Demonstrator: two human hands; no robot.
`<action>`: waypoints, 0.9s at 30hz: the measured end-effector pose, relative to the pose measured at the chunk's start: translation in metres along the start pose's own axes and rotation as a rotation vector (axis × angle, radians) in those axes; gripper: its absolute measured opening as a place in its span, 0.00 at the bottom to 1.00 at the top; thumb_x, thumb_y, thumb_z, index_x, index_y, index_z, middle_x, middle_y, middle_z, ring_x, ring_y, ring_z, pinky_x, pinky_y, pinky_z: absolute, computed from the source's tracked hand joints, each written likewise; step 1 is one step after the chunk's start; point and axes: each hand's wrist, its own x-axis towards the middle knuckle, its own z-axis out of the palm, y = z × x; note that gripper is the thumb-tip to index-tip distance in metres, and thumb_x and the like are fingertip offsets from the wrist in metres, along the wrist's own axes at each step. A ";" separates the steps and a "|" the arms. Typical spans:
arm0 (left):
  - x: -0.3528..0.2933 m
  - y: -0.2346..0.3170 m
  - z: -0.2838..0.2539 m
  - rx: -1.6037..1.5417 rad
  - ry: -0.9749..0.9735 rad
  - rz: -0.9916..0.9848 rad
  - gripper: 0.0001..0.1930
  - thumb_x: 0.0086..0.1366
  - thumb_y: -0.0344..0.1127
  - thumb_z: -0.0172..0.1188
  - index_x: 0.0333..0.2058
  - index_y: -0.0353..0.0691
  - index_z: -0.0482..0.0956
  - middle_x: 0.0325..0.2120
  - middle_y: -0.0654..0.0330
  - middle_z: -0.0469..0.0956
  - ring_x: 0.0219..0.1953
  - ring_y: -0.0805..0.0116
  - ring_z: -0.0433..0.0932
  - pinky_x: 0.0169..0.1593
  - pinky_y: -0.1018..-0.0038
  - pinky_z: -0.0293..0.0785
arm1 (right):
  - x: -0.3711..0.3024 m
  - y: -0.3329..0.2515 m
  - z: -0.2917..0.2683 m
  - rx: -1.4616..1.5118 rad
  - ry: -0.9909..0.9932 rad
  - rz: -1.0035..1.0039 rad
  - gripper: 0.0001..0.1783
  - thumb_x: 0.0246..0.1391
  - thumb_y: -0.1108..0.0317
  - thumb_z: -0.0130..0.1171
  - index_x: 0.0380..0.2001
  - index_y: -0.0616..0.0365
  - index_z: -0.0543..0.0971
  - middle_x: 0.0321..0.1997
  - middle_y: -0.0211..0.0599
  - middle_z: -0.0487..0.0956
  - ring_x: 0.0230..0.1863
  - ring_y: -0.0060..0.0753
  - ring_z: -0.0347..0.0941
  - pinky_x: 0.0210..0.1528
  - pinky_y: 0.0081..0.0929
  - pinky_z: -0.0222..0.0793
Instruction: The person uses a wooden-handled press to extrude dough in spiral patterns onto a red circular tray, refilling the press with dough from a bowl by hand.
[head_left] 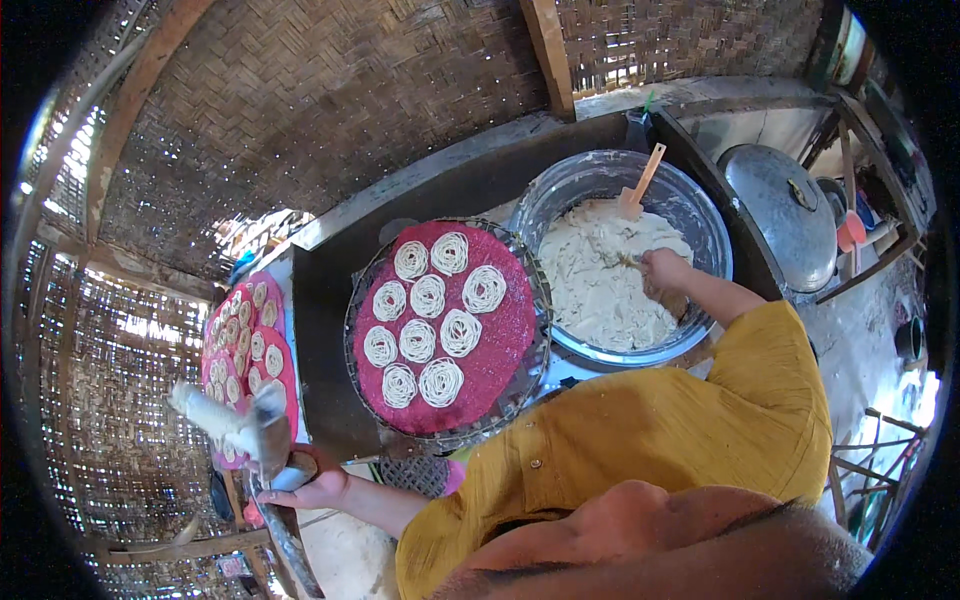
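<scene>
On the left, my left hand (315, 487) is palm up with its fingers round a hand press (268, 440), which has a metal body and a dough-smeared white end. In the basin on the right, my right hand (665, 272) is closed at the surface of the pale, sticky dough (600, 290); a small greyish tip pokes out from its fingers, too unclear to name. A spatula (640, 185) with a light handle leans in the dough near the basin's far rim (590, 160). Between my hands, a round tray (515, 330) with a red-pink cloth bears several coiled white noodle-like nests (427, 297).
At far left, more pink rounds (280, 350) carry similar coils. A dark-walled wooden counter (330, 300) holds the tray and basin. A large metal lidded pot (780, 215) stands on the right, with a pink dipper (851, 231) beside it. Woven bamboo walls (350, 90) close in behind.
</scene>
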 end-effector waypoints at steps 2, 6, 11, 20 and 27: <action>0.010 -0.006 -0.016 -0.058 -0.215 -0.155 0.31 0.53 0.55 0.53 0.51 0.43 0.61 0.45 0.57 0.68 0.46 0.62 0.69 0.48 0.66 0.66 | -0.010 0.010 0.007 -0.032 -0.090 0.002 0.13 0.31 0.67 0.54 0.26 0.60 0.76 0.26 0.48 0.75 0.32 0.48 0.72 0.35 0.36 0.68; 0.002 -0.007 -0.009 -0.045 -0.504 -0.368 0.29 0.54 0.58 0.48 0.49 0.43 0.64 0.42 0.53 0.70 0.46 0.57 0.69 0.48 0.58 0.65 | -0.042 -0.015 -0.030 -0.065 -0.133 -0.065 0.14 0.30 0.66 0.56 0.26 0.58 0.77 0.26 0.48 0.76 0.31 0.46 0.73 0.35 0.35 0.68; -0.041 -0.014 0.039 0.345 -0.399 -0.446 0.21 0.58 0.38 0.49 0.49 0.39 0.62 0.40 0.53 0.69 0.41 0.50 0.71 0.46 0.53 0.66 | -0.060 -0.026 -0.094 -0.343 -0.304 -0.102 0.15 0.38 0.65 0.53 0.33 0.54 0.78 0.28 0.41 0.77 0.31 0.41 0.74 0.33 0.32 0.69; -0.091 -0.078 0.105 0.419 -1.191 -0.811 0.19 0.43 0.31 0.62 0.36 0.33 0.71 0.29 0.54 0.74 0.33 0.62 0.75 0.33 0.66 0.75 | -0.123 -0.007 -0.217 0.562 -0.369 -0.254 0.17 0.45 0.59 0.56 0.33 0.61 0.77 0.11 0.25 0.66 0.12 0.14 0.58 0.12 0.16 0.52; -0.159 -0.128 0.137 1.124 -1.752 -0.145 0.22 0.42 0.47 0.59 0.34 0.39 0.74 0.31 0.48 0.74 0.34 0.52 0.74 0.39 0.66 0.70 | -0.133 -0.055 -0.247 1.032 -0.353 -0.490 0.22 0.47 0.55 0.54 0.36 0.65 0.75 0.12 0.25 0.64 0.11 0.14 0.53 0.12 0.12 0.46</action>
